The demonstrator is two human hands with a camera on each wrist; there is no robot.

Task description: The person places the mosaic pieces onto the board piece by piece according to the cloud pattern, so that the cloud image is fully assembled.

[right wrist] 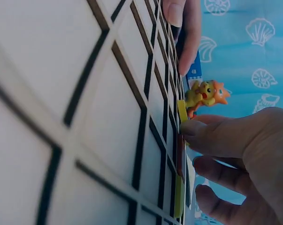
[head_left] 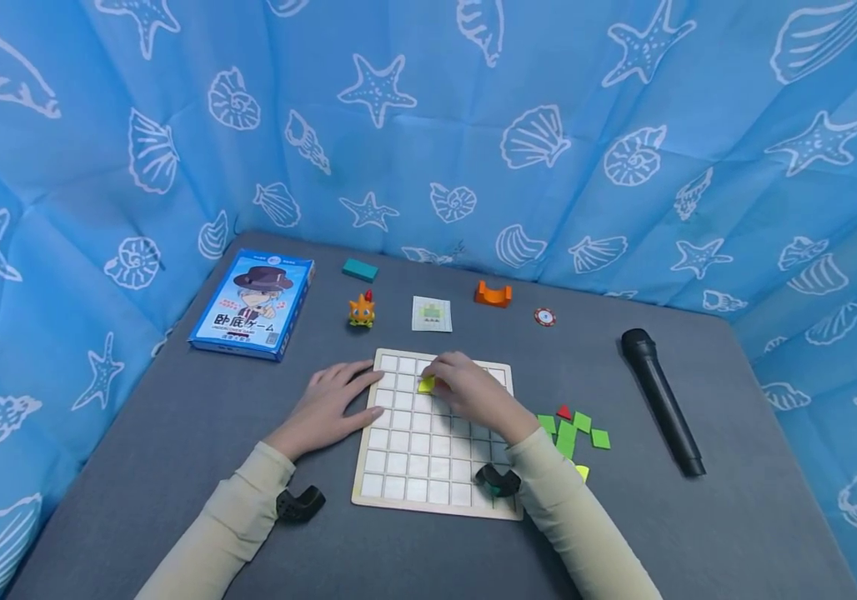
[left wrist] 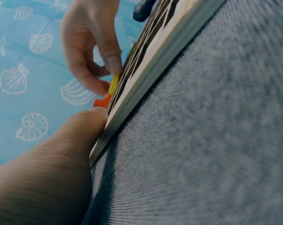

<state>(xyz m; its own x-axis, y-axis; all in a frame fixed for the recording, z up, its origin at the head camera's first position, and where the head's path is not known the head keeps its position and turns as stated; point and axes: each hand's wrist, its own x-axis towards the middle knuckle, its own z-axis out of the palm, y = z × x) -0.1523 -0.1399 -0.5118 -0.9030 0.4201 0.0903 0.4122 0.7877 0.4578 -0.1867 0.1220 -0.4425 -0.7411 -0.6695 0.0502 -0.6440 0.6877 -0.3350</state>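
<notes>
A white board with a raised square grid and a pale wooden rim (head_left: 436, 507) lies on the table. My left hand (head_left: 329, 410) rests at its left edge, fingers extended and the thumb touching the rim. Over the board's upper part, my right hand (head_left: 473, 393) pinches a small yellow tile (head_left: 426, 385) between thumb and fingers. In the right wrist view this tile (right wrist: 182, 111) touches or nearly touches the grid. Beyond it, a green tile (right wrist: 178, 197) and a reddish piece (right wrist: 180, 154) show at the board; the right hand hides that area from the head view.
Loose green tiles (head_left: 567, 437), a red triangle (head_left: 564, 412) and a yellow piece (head_left: 583, 472) lie right of the board. Farther right is a black microphone (head_left: 663, 402). Behind stand a pattern card (head_left: 432, 314), orange figurine (head_left: 361, 311), orange block (head_left: 493, 294), chip (head_left: 544, 317) and blue box (head_left: 252, 304).
</notes>
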